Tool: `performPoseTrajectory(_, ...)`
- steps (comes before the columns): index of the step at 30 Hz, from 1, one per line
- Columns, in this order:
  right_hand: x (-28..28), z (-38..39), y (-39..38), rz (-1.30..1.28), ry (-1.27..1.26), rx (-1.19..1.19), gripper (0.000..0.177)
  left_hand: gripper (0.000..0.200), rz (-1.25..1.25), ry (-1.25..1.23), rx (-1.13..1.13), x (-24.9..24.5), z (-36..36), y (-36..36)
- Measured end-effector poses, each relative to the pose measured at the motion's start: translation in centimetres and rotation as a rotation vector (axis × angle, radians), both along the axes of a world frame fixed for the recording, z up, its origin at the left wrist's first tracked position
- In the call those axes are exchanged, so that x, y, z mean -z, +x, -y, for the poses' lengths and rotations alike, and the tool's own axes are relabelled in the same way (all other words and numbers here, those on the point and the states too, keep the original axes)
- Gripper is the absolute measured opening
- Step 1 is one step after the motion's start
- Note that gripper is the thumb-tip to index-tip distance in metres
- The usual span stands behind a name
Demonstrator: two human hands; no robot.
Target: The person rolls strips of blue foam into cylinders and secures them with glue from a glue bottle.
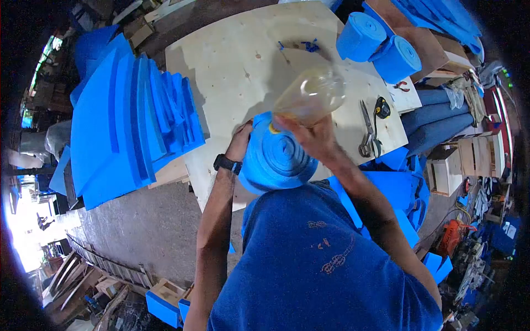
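A blue foam roll [279, 163] stands against my body at the near edge of the plywood table [221, 60], its spiral end facing up. My left hand [241, 142], below a black wristwatch, presses against the roll's left side; its fingers are partly hidden behind the foam. In my right hand [316, 139] is a clear plastic bottle [312, 96], tilted with its narrow yellowish end down at the roll's top edge. The bottle is blurred, and some yellowish liquid shows inside it.
Blue foam sheets [132, 116] are stacked at the left. Two more foam rolls [361, 36] stand at the back right. Scissors [365, 132] and a tape measure [382, 107] lie on the table's right side. Blue scraps [311, 45] lie near the far edge.
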State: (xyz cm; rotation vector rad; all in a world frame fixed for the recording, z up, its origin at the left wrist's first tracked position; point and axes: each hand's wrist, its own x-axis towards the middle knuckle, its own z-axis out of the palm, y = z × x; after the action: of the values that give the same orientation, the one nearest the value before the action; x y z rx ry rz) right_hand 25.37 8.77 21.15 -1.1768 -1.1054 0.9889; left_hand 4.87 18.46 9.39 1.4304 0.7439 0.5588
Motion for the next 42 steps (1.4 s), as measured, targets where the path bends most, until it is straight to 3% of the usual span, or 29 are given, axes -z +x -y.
performPoseTrajectory(2, -1.0, 0.7, -0.6, 0.099, 0.056, -0.113, 0.021, 0.036, 0.087, 0.066, -0.041, -0.1, 0.1, 0.2)
performPoseTrajectory(4, -1.5, 2.4, -1.8, 0.065, 0.046, -0.195, 0.025, 0.037, 0.124, -0.041, -0.091, -0.2, 0.7, -0.1)
performPoseTrajectory(6, -2.1, 3.8, -1.6, -0.014, -0.047, -0.246, 0.031, 0.037, 0.133, -0.301, -0.158, -0.4, 0.7, -0.3)
performPoseTrajectory(9, -3.2, 5.5, 1.0, 0.022, -0.249, -0.322, 0.039, 0.037, 0.131, -0.313, -0.179, 1.1, 0.4, -0.7)
performPoseTrajectory(12, -4.3, 5.4, 1.6, 0.052, -0.243, -0.33, 0.041, 0.037, 0.142, -0.308, -0.143, 1.9, 0.0, -0.8)
performPoseTrajectory(15, -3.7, 5.1, -0.3, 0.053, -0.059, -0.26, 0.041, 0.038, 0.132, -0.188, -0.1, 1.4, 0.1, -0.2)
performPoseTrajectory(18, -4.0, 3.3, -2.1, 0.08, -0.004, -0.246, 0.04, 0.039, -0.08, 0.204, -0.056, 1.1, 0.1, -0.2)
performPoseTrajectory(20, -3.8, 3.5, -2.1, 0.411, 0.217, -0.223, 0.041, 0.038, 0.012, -0.065, -0.081, 2.3, 0.0, -0.6)
performPoseTrajectory(22, -2.9, 4.4, -0.8, 1.045, 0.715, -0.143, 0.043, 0.038, 0.065, -0.199, -0.12, 2.3, -0.3, -0.8)
performPoseTrajectory(23, -3.1, 4.7, 0.3, 0.858, 0.564, -0.397, 0.045, 0.037, 0.069, -0.203, -0.141, 1.9, -0.1, -0.7)
performPoseTrajectory(25, -2.6, 5.5, 1.0, 0.744, 0.403, -0.395, 0.044, 0.036, 0.075, -0.222, -0.167, 1.5, 0.0, -0.8)
performPoseTrajectory(28, -0.3, 5.4, -0.4, 0.82, 0.169, -0.399, 0.041, 0.035, 0.079, -0.208, -0.103, 3.2, -0.1, -0.9)
performPoseTrajectory(30, 0.6, 5.2, -1.4, 1.064, 0.301, -0.286, 0.041, 0.033, 0.069, -0.05, -0.017, 5.6, -0.9, -0.9)
performPoseTrajectory(32, 0.7, 5.0, -1.7, 1.397, 0.723, -0.039, 0.044, 0.032, -0.037, 0.193, 0.048, 6.3, -1.6, -1.2)
performPoseTrajectory(33, 0.1, 5.2, -0.9, 1.356, 0.702, -0.057, 0.044, 0.032, -0.112, 0.338, 0.069, 6.2, -1.8, -1.1)
performPoseTrajectory(35, -1.7, 6.5, 1.4, 1.267, 0.656, -0.114, 0.044, 0.031, 0.052, -0.096, -0.074, 3.2, -0.7, -1.0)
performPoseTrajectory(36, -2.0, 6.7, 2.6, 0.888, 0.358, -0.147, 0.042, 0.031, 0.134, -0.317, -0.147, 2.0, -0.3, -0.8)
performPoseTrajectory(38, -2.2, 7.3, 4.2, 0.102, -0.232, -0.174, 0.039, 0.035, 0.122, -0.268, -0.114, 1.6, 0.0, -1.2)
performPoseTrajectory(40, -2.9, 7.1, 3.9, -0.054, -0.131, -0.059, 0.034, 0.037, 0.007, -0.15, -0.101, 0.5, 0.1, -0.7)
performPoseTrajectory(41, -3.1, 7.4, 3.5, -0.133, -0.083, 0.009, 0.031, 0.037, 0.057, -0.218, -0.087, 0.8, 0.4, -0.7)
performPoseTrajectory(42, -2.5, 7.8, 3.4, 0.067, 0.033, -0.026, 0.031, 0.038, 0.111, -0.277, -0.074, 0.8, 0.3, -0.6)
